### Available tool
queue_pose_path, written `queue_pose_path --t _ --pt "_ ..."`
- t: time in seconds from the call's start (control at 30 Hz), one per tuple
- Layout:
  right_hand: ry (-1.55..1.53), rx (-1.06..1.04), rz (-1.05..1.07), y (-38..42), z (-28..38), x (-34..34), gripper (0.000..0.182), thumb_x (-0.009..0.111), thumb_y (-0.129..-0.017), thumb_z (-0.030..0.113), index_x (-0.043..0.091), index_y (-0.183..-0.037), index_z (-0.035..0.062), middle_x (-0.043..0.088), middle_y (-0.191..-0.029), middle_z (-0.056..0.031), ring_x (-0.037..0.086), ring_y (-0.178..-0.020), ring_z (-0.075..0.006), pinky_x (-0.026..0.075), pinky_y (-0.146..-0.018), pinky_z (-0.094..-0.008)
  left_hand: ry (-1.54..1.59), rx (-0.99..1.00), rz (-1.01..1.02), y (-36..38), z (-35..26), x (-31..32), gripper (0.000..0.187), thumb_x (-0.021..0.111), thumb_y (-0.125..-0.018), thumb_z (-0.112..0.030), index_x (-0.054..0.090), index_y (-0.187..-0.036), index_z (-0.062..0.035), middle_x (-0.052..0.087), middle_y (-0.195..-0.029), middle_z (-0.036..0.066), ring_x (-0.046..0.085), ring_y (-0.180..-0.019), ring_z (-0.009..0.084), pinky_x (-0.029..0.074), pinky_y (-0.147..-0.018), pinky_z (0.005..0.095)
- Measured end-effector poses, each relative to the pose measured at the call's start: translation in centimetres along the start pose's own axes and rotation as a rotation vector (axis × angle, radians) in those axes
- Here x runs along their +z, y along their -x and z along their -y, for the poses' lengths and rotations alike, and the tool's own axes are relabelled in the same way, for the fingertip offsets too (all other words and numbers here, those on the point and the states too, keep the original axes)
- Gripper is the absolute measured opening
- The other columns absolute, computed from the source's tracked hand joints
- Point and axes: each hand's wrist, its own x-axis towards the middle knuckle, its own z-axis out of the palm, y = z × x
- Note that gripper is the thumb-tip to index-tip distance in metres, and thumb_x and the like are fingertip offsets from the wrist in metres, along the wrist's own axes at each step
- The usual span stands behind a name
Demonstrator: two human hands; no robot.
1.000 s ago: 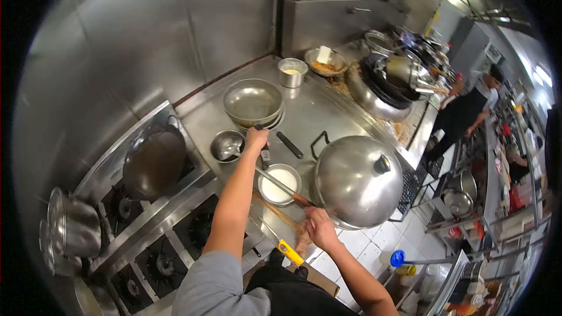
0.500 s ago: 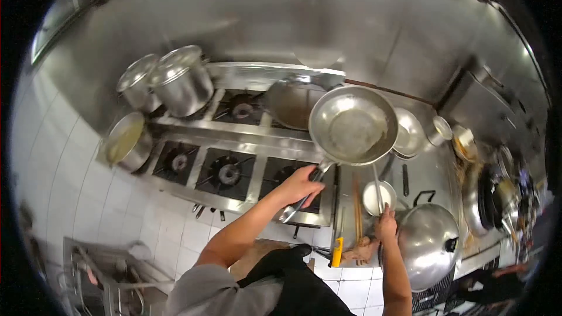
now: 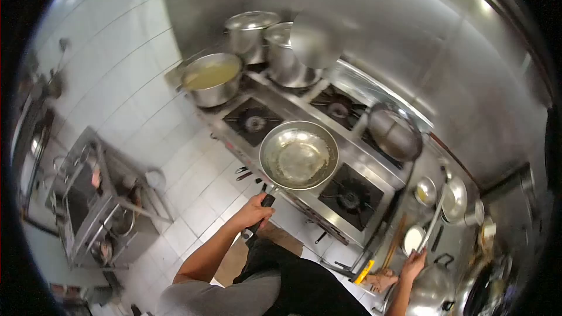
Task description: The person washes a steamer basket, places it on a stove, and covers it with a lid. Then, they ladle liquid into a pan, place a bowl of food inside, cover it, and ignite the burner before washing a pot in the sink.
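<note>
My left hand [image 3: 253, 212] is closed around the dark handle of a steel frying pan [image 3: 298, 155]. The pan is held level over the front burners, with light residue on its inner surface. My right hand [image 3: 413, 265] grips a long, thin metal-handled utensil [image 3: 433, 222] that points away from me. I cannot make out clearly what kind of head it has. Near that hand are a small bowl of white contents [image 3: 414, 240] and a large domed steel lid [image 3: 432, 292]. A small metal bowl [image 3: 426, 191] with something yellow lies beside the utensil's far part.
Gas burners [image 3: 350, 196] line the stove. A pot of yellowish liquid [image 3: 212, 79] stands at its left end, near two lidded stockpots [image 3: 252, 35]. A wok [image 3: 395, 131] rests on the back row. Chopsticks [image 3: 395, 240] and a yellow-handled tool [image 3: 364, 271] lie on the right counter.
The view has turned left. My left hand has carried the pan leftward and lower, from beside the right counter to over the front burners. My right hand keeps its grip on the long utensil.
</note>
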Motion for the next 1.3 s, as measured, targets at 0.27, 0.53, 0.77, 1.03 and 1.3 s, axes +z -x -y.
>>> queue_pose_path --t 0.27,0.53,0.77,1.03,1.3 --pt "-0.804 0.016 0.451 1.7 21.3 12.9 0.031 0.054 -0.100 0.022 0.048 -0.126 0.0058 0.042 -0.065 0.0031 0.038 -0.049 -0.0049 0.032 -0.043 -0.0219 0.265 0.054 -0.306 9.2 4.6 -13.4 0.018 0.061 -0.088 -0.008 0.046 -0.096 -0.0041 0.050 -0.059 0.002 0.048 -0.043 0.0119 0.039 -0.042 0.0277" --pt "-0.797 -0.013 1.072 6.3 46.3 25.2 0.020 0.057 -0.099 0.023 0.056 -0.110 0.0064 0.044 -0.062 0.0040 0.041 -0.047 -0.0062 0.035 -0.041 -0.0242 0.363 0.032 -0.635 18.1 6.8 -22.2 0.024 0.062 -0.087 -0.003 0.041 -0.100 -0.0022 0.051 -0.058 0.005 0.048 -0.039 0.0148 0.040 -0.039 0.0299" --pt "-0.801 0.075 1.338 8.1 56.5 27.6 0.022 0.057 -0.098 0.021 0.054 -0.116 0.0086 0.044 -0.064 0.0021 0.042 -0.044 -0.0080 0.036 -0.039 -0.0255 0.647 0.091 -0.767 18.4 4.2 -26.4 0.026 0.059 -0.086 0.002 0.036 -0.096 -0.0055 0.045 -0.056 0.004 0.042 -0.037 0.0133 0.037 -0.034 0.0290" --pt "-0.742 0.048 1.296 7.7 56.8 31.1 0.023 0.057 -0.096 0.015 0.055 -0.117 0.0057 0.048 -0.066 0.0004 0.044 -0.045 -0.0075 0.036 -0.039 -0.0255 -0.076 0.083 -0.800 7.6 -9.2 -39.6 0.017 0.060 -0.088 -0.005 0.044 -0.086 -0.0009 0.050 -0.055 0.005 0.046 -0.037 0.0130 0.037 -0.034 0.0302" --pt "-0.716 0.215 1.181 6.7 55.8 34.1 0.024 0.056 -0.097 0.015 0.054 -0.117 0.0026 0.048 -0.066 -0.0002 0.045 -0.045 -0.0075 0.039 -0.039 -0.0259 -0.504 0.059 -0.730 -11.9 -17.7 -54.1 0.019 0.063 -0.085 -0.009 0.049 -0.077 0.0001 0.052 -0.053 0.007 0.053 -0.039 0.0187 0.041 -0.037 0.0342"
